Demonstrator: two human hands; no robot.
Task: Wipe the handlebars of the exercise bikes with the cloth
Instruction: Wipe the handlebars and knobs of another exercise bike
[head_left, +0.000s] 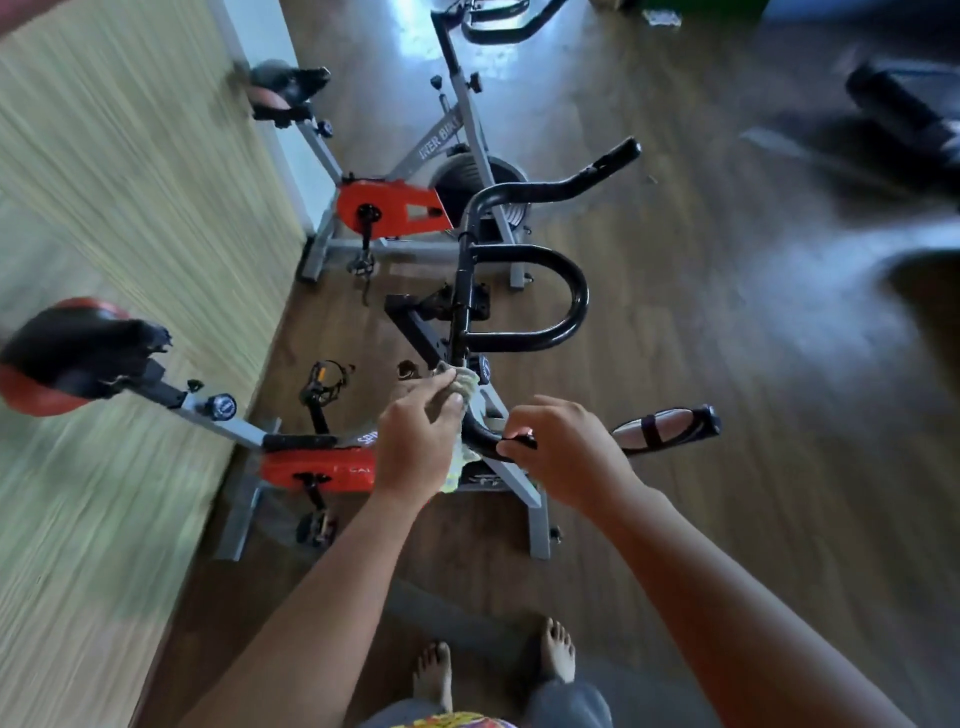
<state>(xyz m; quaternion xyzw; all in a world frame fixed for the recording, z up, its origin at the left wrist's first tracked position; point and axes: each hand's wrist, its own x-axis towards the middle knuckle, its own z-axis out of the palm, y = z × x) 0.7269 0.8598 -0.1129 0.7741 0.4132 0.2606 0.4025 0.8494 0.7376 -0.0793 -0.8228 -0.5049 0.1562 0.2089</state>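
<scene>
Fingers of the left hand (415, 441) are bunched together and clamped on the cloth (464, 385), pressing the pale, crumpled wad against the near part of the black handlebars (574, 296) of the near bike (317, 467), where the bar curves down toward the stem. In this single head view the right hand (566, 457) is curled closed around the near end of the same bar, just right of the cloth, apparently steadying it; its fingertips wrap under the tube and are partly hidden. A tail of the cloth hangs below the left palm, near the grey frame. The rest of the handlebars, the far loop and the far horn, lie beyond both hands and, by my reading, are yet to be wiped, so the job on this bike looks early. Several things could go wrong from here. The loose tail could snag on the adjustment knob (484, 368) just beside the wad and drag the cloth out of the pinch. The right hand covers a stretch of bar, which could be missed unless the grip shifts. Reaching for the far horn may tip the person forward over bare feet (558, 652) set close to the bike's base. A second bike (395, 208) stands farther off with its own bars, easily forgotten. Motion blur on the left wall hints at head movement.
</scene>
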